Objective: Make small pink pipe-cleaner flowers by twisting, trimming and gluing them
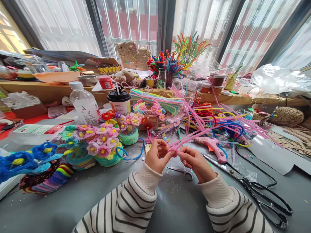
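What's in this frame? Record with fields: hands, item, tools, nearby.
left_hand: fingertips pinching pink fuzzy strands; left hand
right_hand: fingertips on the same strands; right hand
held_item: pink fuzzy strands, gathered between both hands, long ends trailing right
tools: pink glue gun beyond the right hand; small scissors between the hands; large scissors to the right
left_side: pink fuzzy flowers, plastic bottle, black-lidded cup
surface: gray tabletop

pipe cleaners: pink | sleeves: off-white, black stripes | tabletop: grey
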### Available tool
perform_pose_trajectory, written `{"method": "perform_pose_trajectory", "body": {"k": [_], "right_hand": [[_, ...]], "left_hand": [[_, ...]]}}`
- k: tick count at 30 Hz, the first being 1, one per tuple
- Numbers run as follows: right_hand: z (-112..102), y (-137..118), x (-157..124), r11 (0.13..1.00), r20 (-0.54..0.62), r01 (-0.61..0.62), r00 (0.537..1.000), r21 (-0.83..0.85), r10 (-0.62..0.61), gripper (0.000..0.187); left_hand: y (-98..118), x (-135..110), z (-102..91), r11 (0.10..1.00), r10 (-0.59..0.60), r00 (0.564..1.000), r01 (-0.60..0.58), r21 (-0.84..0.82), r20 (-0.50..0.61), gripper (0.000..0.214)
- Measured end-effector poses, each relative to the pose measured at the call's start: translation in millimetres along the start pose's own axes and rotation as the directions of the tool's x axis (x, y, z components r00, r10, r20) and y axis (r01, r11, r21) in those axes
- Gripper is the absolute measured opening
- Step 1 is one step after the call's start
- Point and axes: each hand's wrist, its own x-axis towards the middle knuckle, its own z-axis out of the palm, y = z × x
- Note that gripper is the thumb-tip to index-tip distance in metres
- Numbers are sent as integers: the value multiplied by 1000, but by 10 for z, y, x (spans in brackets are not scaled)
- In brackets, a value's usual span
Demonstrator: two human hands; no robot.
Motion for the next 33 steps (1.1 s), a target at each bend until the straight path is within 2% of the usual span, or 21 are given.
{"method": "perform_pose_trajectory", "body": {"k": [4,11,14,17,22,24,28,33], "right_hand": [[17,9,-9,1000,-14,30,999,5,-30,25],[45,-17,-17,1000,-41,6,999,7,-6,22],[48,-20,-18,999,-38,-9,999,38,11,20],[51,-20,-24,999,-25,-4,1000,49,5,19],[59,-23,-33,999,-13,34,999,42,-33,19],[54,-10,-24,998,-4,24,1000,59,-24,20],[36,37,13,990,-7,-17,1000,138,18,21],[42,81,29,945,61,-137,990,297,125,21]], "left_hand": [[11,22,-11,991,-74,997,70,-110,-34,32],[7,27,-12,993,-99,993,95,-64,-69,34],[0,44,-31,983,-156,986,150,-105,-50,40],[17,55,-45,945,-266,964,256,-202,-23,47],[48,60,-44,851,-446,895,424,-311,0,54],[48,57,-41,852,-442,897,416,-317,-10,54],[32,46,-36,902,-344,938,316,-295,-45,51],[12,33,-25,935,-258,966,241,-260,-33,49]]}}
